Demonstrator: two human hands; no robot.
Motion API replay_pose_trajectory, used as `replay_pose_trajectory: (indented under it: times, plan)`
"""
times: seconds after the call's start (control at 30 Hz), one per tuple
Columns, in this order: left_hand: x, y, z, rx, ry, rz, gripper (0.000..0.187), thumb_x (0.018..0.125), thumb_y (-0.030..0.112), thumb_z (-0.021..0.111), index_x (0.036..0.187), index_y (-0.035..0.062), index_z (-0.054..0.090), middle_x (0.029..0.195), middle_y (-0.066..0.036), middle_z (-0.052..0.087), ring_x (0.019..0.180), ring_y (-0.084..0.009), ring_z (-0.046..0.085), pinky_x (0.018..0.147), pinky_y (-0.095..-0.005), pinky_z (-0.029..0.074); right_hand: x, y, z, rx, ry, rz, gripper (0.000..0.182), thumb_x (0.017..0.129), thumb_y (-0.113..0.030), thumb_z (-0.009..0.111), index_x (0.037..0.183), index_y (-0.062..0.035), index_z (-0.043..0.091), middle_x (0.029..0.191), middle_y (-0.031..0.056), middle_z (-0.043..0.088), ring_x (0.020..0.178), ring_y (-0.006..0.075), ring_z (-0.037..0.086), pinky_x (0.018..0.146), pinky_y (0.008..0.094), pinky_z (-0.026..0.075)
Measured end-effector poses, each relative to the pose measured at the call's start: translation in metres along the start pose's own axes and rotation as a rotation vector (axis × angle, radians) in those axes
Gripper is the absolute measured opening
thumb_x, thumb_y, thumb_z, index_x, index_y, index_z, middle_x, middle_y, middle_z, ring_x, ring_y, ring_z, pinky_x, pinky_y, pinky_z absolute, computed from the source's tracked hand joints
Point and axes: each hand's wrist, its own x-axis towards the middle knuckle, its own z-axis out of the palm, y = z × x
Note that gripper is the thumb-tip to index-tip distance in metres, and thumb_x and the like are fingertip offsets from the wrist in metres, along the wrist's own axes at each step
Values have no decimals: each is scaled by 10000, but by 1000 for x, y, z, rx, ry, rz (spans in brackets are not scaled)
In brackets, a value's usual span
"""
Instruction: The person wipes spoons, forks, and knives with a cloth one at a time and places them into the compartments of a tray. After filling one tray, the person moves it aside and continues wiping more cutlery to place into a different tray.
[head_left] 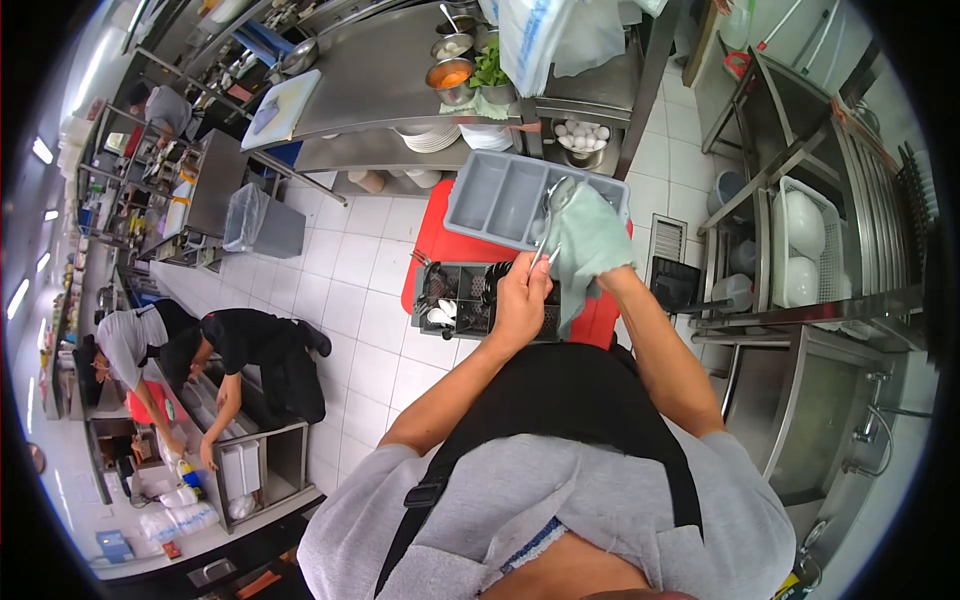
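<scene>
My left hand (519, 302) is closed around the handles of a few metal spoons (545, 240), with their bowls pointing up and away from me. A pale green cloth (590, 235) is held in my right hand (612, 279), against the spoons; the cloth covers most of that hand's fingers. Under the spoons lies a grey divided cutlery tray (480, 235). Closer to me stands a dark grey cutlery basket (467, 283) with compartments, holding white spoons (441, 312) and dark-handled pieces. Both containers rest on a red surface (428, 238).
Behind the tray is a steel counter (390, 75) with an orange-filled pot (450, 80), green leaves (490, 70) and stacked plates (430, 138). Eggs (582, 135) sit on a low shelf. At left are a lined bin (268, 225) and two bending people (265, 350). A rack (800, 200) stands right.
</scene>
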Motion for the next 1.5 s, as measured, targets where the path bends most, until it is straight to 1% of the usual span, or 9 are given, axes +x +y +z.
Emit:
replay_pose_trajectory:
  times: [0.23, 0.33, 0.47, 0.6, 0.67, 1.0, 1.13, 1.4, 1.5]
  plan:
    - [-1, 4, -4, -48, -126, -50, 274, 1057, 262, 490, 1029, 3, 574, 635, 39, 437, 566, -33, 381, 507, -222, 307, 5, -24, -16, -783, 31, -309, 200, 803, -193, 611, 952, -73, 669, 976, 168, 629, 911, 366, 598, 791, 444, 489]
    - [-1, 3, -12, -105, -274, -145, 283, 1060, 274, 482, 1032, 7, 572, 619, 44, 419, 547, -37, 372, 496, -221, 299, 9, 10, -18, -421, 149, -696, 176, 784, -206, 626, 877, -58, 640, 964, 171, 630, 903, 365, 603, 773, 442, 490]
    - [-4, -3, -11, -243, -302, -220, 272, 1062, 268, 471, 1004, 18, 559, 612, 39, 411, 531, -53, 370, 494, -239, 316, 12, -5, -8, -509, 77, -81, 160, 871, -204, 610, 927, -56, 631, 934, 132, 636, 819, 315, 633, 721, 413, 523]
    - [4, -24, 9, -188, -82, -158, 259, 1065, 268, 463, 985, 35, 543, 613, 43, 403, 522, -57, 366, 486, -245, 321, -30, -28, 45, 1469, 255, 454, 75, 954, -177, 619, 1002, -118, 618, 888, 7, 610, 784, 154, 626, 653, 330, 546]
    - [8, -31, 8, -101, -17, 21, 245, 1068, 238, 441, 1001, 19, 525, 624, -7, 483, 532, -87, 454, 497, -275, 388, -40, -7, 50, 1486, -25, 366, 79, 941, -153, 633, 1005, -108, 623, 897, 15, 623, 795, 148, 632, 665, 323, 548]
    - [17, -12, -6, 398, -213, 30, 281, 1016, 276, 520, 1076, 8, 579, 664, -134, 623, 578, -261, 619, 589, -409, 487, -33, 31, 41, 1051, 40, 240, 128, 908, -89, 567, 1012, -38, 622, 797, 61, 634, 680, 180, 641, 570, 352, 486]
    - [31, 4, -21, 398, -49, -16, 359, 939, 349, 663, 1038, 5, 662, 680, -130, 640, 599, -241, 611, 615, -382, 482, -35, 52, 24, -7, -416, -68, 196, 847, -59, 624, 1038, -19, 634, 987, 97, 635, 836, 170, 621, 671, 328, 508]
    - [64, -99, -12, 110, -65, -142, 192, 967, 182, 644, 1006, -3, 675, 723, 11, 628, 617, -46, 499, 569, -226, 409, -113, 73, 31, 1127, -488, 564, 362, 917, -177, 661, 1242, -47, 568, 1097, 50, 630, 934, 149, 617, 830, 303, 525]
    - [68, -114, 1, -27, -90, -331, 299, 947, 227, 676, 1057, -49, 642, 763, -67, 682, 635, -91, 601, 517, -262, 460, -97, 48, 28, -100, -592, 146, 293, 929, -215, 638, 1169, -61, 569, 1063, 51, 619, 908, 176, 613, 812, 336, 527]
